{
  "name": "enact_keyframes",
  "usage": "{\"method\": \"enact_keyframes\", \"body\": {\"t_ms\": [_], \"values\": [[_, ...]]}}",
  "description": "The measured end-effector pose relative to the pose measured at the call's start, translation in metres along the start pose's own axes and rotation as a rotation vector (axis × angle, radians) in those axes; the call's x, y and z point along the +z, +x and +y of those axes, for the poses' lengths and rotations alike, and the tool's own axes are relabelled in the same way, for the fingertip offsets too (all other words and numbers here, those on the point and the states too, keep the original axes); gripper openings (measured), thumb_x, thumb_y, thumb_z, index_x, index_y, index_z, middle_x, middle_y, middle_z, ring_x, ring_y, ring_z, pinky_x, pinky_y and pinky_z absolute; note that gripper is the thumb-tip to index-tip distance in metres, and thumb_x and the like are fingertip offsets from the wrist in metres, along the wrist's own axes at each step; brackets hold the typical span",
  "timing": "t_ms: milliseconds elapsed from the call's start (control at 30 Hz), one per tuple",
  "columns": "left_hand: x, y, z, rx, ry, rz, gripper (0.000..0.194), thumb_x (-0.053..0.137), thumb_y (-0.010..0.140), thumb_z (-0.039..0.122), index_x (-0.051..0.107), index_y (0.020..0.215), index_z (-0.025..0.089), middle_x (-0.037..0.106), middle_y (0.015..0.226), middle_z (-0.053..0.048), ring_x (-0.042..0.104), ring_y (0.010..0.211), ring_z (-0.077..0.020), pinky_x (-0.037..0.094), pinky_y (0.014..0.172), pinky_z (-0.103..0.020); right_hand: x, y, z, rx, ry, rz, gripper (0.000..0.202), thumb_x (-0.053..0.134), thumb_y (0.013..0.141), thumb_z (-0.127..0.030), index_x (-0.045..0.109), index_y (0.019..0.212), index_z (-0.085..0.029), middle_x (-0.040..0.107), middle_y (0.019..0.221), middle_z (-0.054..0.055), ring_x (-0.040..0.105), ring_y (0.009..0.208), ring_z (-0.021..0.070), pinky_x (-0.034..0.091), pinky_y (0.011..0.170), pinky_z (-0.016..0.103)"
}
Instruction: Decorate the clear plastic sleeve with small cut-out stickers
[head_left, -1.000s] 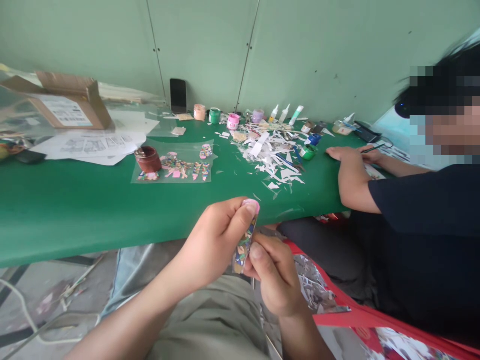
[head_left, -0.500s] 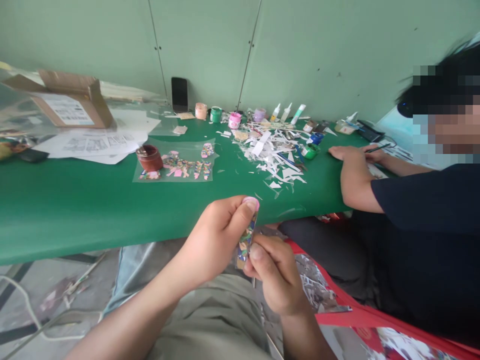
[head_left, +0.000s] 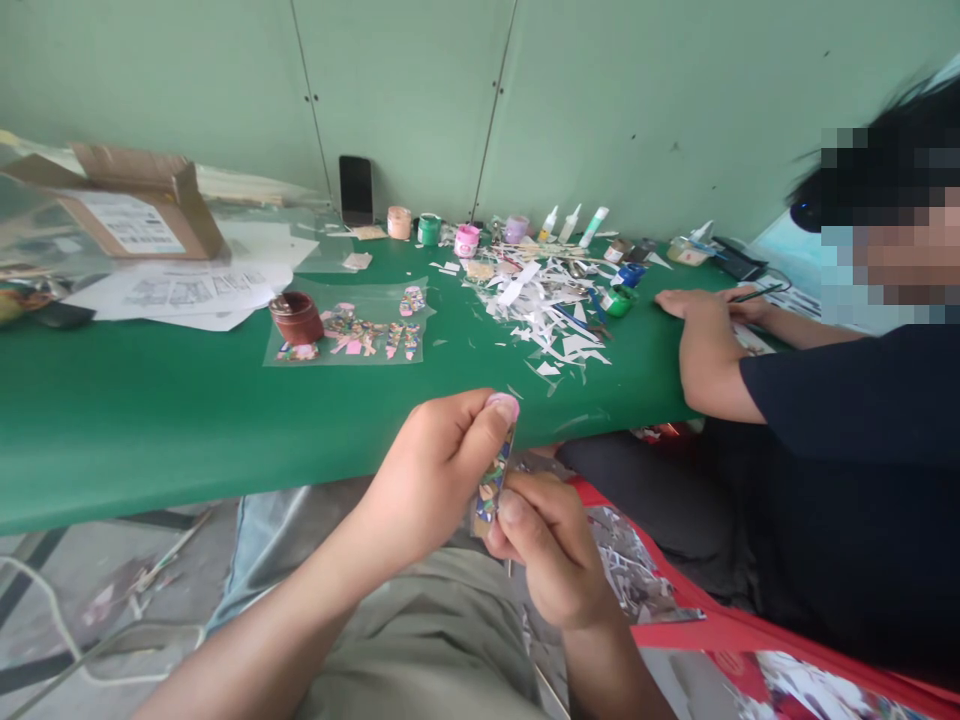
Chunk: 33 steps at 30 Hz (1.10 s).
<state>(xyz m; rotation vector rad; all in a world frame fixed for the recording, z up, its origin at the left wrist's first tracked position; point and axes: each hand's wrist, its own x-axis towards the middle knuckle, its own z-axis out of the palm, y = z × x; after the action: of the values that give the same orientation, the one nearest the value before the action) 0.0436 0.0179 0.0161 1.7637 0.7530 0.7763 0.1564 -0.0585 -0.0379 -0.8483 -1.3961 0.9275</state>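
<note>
Over my lap, just off the table's front edge, my left hand (head_left: 439, 465) is closed on a narrow strip (head_left: 491, 485) patterned in blue, green and peach, with a rounded pink end at the top. Its thumb lies flat along the upper part of the strip. My right hand (head_left: 551, 550) is closed in a pinch against the strip's lower right edge. A thin tip shows just under those fingers; what they grip is mostly hidden. Similar patterned pieces (head_left: 360, 330) lie on a clear plastic sheet (head_left: 412, 290), where a reddish-brown paint jar (head_left: 298, 320) also stands.
White paper scraps (head_left: 532, 300) cover the table's middle, with paint jars (head_left: 466, 240) and glue bottles (head_left: 550, 222) behind. A cardboard box (head_left: 142, 210) and printed sheets (head_left: 180, 290) are at left. At right, a co-worker's arm (head_left: 712, 360) rests on the table. A red-edged scrap holder (head_left: 697, 632) hangs below.
Both hands and the strip stay nearly still. The view has shifted very slightly; nothing was taken up or let go.
</note>
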Motion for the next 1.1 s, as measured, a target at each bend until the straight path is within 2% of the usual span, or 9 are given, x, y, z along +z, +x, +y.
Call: {"method": "enact_keyframes", "body": {"t_ms": [533, 700, 767, 867, 967, 1033, 1067, 1100], "values": [[0.0, 0.005, -0.001, 0.003, -0.027, 0.011, 0.04, 0.042, 0.099, 0.036, 0.032, 0.063, 0.022, 0.027, 0.061, 0.007, 0.024, 0.057, -0.0101, 0.024, 0.051, -0.026, -0.001, 0.001, 0.004, 0.001, 0.063, -0.039, 0.043, 0.044, 0.105, -0.039, 0.043, 0.066, -0.021, 0.04, 0.056, -0.005, 0.034, 0.049, 0.0089, 0.028, 0.051, 0.027], [0.006, 0.011, -0.003, 0.018, -0.047, 0.024, 0.04, 0.043, 0.099, 0.038, 0.033, 0.063, 0.022, 0.028, 0.06, 0.007, 0.025, 0.056, -0.0101, 0.024, 0.05, -0.026, -0.005, 0.003, 0.007, 0.001, 0.119, -0.025, 0.044, 0.045, 0.105, -0.042, 0.045, 0.066, -0.021, 0.04, 0.056, -0.005, 0.033, 0.047, 0.0092, 0.025, 0.049, 0.028], [0.01, 0.018, -0.005, 0.053, -0.032, 0.044, 0.04, 0.042, 0.099, 0.038, 0.035, 0.064, 0.022, 0.03, 0.059, 0.007, 0.026, 0.056, -0.0102, 0.025, 0.051, -0.027, -0.007, 0.003, 0.008, 0.008, 0.134, -0.018, 0.044, 0.045, 0.105, -0.043, 0.044, 0.066, -0.021, 0.039, 0.055, -0.005, 0.031, 0.047, 0.0092, 0.024, 0.049, 0.028], [0.013, 0.034, -0.01, 0.117, 0.034, 0.14, 0.038, 0.043, 0.099, 0.036, 0.035, 0.065, 0.022, 0.03, 0.059, 0.006, 0.027, 0.056, -0.0105, 0.024, 0.051, -0.027, -0.011, 0.001, 0.008, 0.019, 0.132, -0.037, 0.044, 0.048, 0.104, -0.042, 0.045, 0.065, -0.021, 0.038, 0.054, -0.006, 0.03, 0.045, 0.0087, 0.023, 0.048, 0.027], [0.01, 0.049, -0.011, 0.184, 0.093, 0.26, 0.038, 0.043, 0.099, 0.032, 0.033, 0.063, 0.023, 0.029, 0.058, 0.006, 0.028, 0.055, -0.0109, 0.023, 0.051, -0.028, -0.023, 0.001, 0.01, 0.004, 0.178, 0.024, 0.044, 0.05, 0.102, -0.045, 0.045, 0.064, -0.022, 0.032, 0.052, -0.008, 0.024, 0.043, 0.0079, 0.02, 0.045, 0.026], [0.008, 0.052, -0.009, 0.213, 0.088, 0.297, 0.037, 0.043, 0.099, 0.031, 0.034, 0.064, 0.023, 0.031, 0.059, 0.006, 0.03, 0.055, -0.0112, 0.025, 0.052, -0.028, -0.038, 0.004, 0.013, -0.007, 0.234, 0.118, 0.046, 0.047, 0.1, -0.053, 0.041, 0.064, -0.024, 0.025, 0.05, -0.01, 0.017, 0.04, 0.0078, 0.018, 0.042, 0.024], [0.008, 0.051, -0.007, 0.218, 0.079, 0.303, 0.037, 0.043, 0.099, 0.031, 0.035, 0.064, 0.023, 0.032, 0.059, 0.005, 0.03, 0.055, -0.0113, 0.026, 0.052, -0.028, -0.046, 0.006, 0.015, -0.001, 0.223, 0.154, 0.047, 0.045, 0.098, -0.058, 0.039, 0.064, -0.025, 0.022, 0.048, -0.012, 0.016, 0.038, 0.0082, 0.019, 0.04, 0.024], [0.008, 0.049, -0.005, 0.216, 0.07, 0.305, 0.037, 0.044, 0.1, 0.031, 0.036, 0.065, 0.023, 0.032, 0.059, 0.005, 0.031, 0.055, -0.0114, 0.027, 0.052, -0.028, -0.055, 0.009, 0.017, 0.028, 0.136, 0.243, 0.048, 0.043, 0.098, -0.061, 0.039, 0.065, -0.026, 0.022, 0.047, -0.012, 0.017, 0.038, 0.0089, 0.021, 0.039, 0.024]]}}
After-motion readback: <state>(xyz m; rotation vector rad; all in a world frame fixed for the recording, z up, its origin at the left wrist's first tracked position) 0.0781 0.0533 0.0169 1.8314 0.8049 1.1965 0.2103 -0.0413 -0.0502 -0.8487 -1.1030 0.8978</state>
